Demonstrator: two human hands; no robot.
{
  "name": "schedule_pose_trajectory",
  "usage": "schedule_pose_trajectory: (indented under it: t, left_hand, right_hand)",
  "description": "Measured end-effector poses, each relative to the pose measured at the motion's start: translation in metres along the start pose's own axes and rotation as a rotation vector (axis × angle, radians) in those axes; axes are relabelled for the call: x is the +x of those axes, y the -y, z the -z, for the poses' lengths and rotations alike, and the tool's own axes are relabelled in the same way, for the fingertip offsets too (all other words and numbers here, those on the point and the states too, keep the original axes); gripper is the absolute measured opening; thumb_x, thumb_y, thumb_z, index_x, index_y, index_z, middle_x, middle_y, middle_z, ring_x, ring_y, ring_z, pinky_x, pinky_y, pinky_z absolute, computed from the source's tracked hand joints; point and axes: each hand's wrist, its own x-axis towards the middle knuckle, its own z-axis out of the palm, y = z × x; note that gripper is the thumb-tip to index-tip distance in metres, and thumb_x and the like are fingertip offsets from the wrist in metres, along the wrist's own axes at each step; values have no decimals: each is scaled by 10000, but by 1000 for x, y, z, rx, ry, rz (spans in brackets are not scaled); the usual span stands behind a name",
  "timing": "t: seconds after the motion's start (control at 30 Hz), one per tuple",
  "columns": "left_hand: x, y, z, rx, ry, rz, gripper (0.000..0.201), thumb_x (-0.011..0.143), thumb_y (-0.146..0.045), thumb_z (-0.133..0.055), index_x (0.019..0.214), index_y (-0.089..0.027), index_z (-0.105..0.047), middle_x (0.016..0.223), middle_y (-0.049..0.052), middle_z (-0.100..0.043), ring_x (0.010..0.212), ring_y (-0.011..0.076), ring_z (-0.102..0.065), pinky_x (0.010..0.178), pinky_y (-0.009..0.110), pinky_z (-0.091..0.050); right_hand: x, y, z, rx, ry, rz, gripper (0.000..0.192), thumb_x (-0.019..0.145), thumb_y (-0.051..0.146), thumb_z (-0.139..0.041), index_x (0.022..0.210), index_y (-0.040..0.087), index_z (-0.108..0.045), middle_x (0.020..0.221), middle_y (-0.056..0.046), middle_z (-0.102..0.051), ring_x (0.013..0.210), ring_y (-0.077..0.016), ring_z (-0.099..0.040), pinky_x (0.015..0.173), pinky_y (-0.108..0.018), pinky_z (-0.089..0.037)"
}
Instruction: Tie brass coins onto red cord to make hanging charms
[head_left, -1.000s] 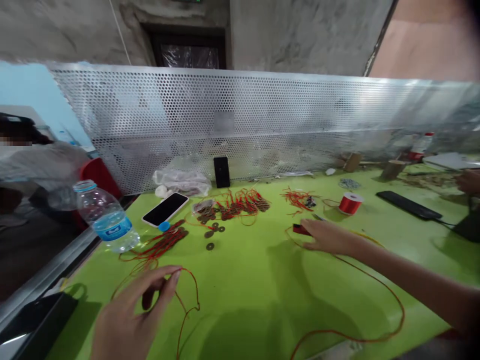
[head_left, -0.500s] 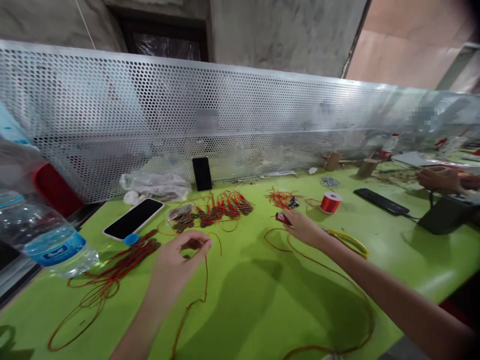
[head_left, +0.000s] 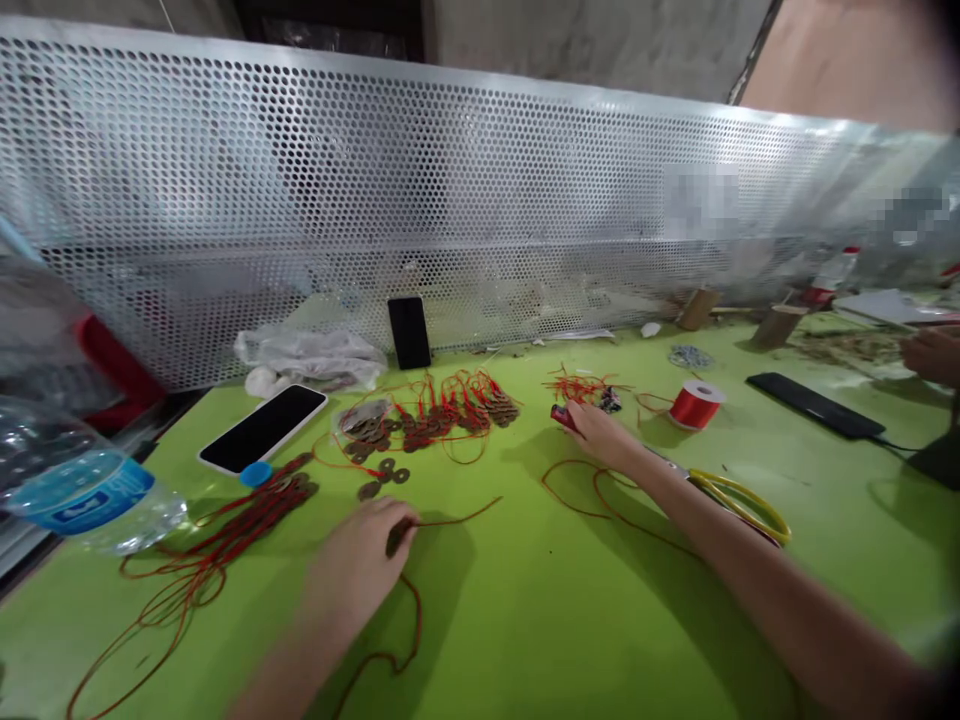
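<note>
Your left hand (head_left: 367, 545) had come forward to eleven o'clock, finger and thumb pinched on the cord (head_left: 459, 520), its end now out toward three, seemingly free to work. Farther, at one, your right hand (head_left: 600, 432) stayed clamped on a lighter (head_left: 564, 416).

A perforated metal partition (head_left: 480, 180) borders the far side of a green tabletop (head_left: 517, 620), with a grey wall (head_left: 600, 45), a dark-framed opening (head_left: 337, 28) and a pinkish wall (head_left: 862, 65) beyond.
</note>
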Motion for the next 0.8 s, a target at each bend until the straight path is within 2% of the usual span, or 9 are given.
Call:
schedule_pose_trajectory:
  t: [0.13,0.23,0.3,0.4,0.5,0.6,0.7,0.8]
  left_hand:
    - [-2,-9,-2,169,-108,-80,243,808,-274,-501,986,-232,-661,1085,65,-648,1008,279,-589,842,427,-466]
    - [4,-29,-9,189,-43,-168,251,813,-271,-539,1035,-237,-650,1080,58,-660,1001,268,-596,870,430,-451]
    - [13,-43,-14,212,15,-190,224,811,-206,-543,1002,-223,-658,1025,63,-677,955,266,-607,842,426,-454]
    - [26,-58,-19,214,34,-203,172,799,-119,-520,830,-196,-670,882,68,-686,866,256,-614,776,391,-456]
    - [32,-63,-22,180,22,-215,161,773,-86,-519,719,-183,-635,805,69,-669,811,240,-615,730,351,-453]
    - [31,-61,-25,105,-13,-190,144,759,-86,-510,751,-186,-613,783,50,-663,752,214,-614,688,321,-455]
    - [27,-56,-29,-5,-58,-138,124,783,-136,-493,821,-195,-594,795,28,-670,718,181,-618,649,286,-461]
    - [25,-54,-32,-96,-72,-118,100,767,-149,-512,812,-201,-584,788,13,-674,723,168,-623,649,270,-465]
  right_hand:
    - [-1,-1,-1,62,-31,-3,190,858,153,-391,993,81,-503,930,-194,-609,865,-271,-573,743,-329,-391]
    - [-4,6,2,122,-70,6,188,874,175,-373,1001,94,-486,933,-186,-607,867,-264,-570,737,-326,-395]
    - [-8,17,4,169,-95,17,183,896,215,-362,1000,112,-470,933,-170,-608,846,-247,-572,718,-311,-399]
    - [-14,37,1,248,-107,48,174,910,278,-370,981,143,-453,901,-135,-618,774,-218,-576,668,-289,-404]
    - [-17,54,-5,318,-85,92,109,890,257,-407,924,167,-459,812,-97,-626,697,-201,-570,630,-283,-405]
    - [-18,66,-7,379,-86,110,76,881,212,-401,905,173,-461,836,-95,-639,724,-191,-588,661,-291,-426]
    - [-23,80,-3,636,-103,133,97,860,231,-451,934,172,-473,930,-92,-648,799,-168,-612,742,-298,-456]
    - [-31,98,-1,1009,-51,163,155,800,287,-555,896,173,-513,893,-72,-649,783,-162,-620,745,-312,-481]
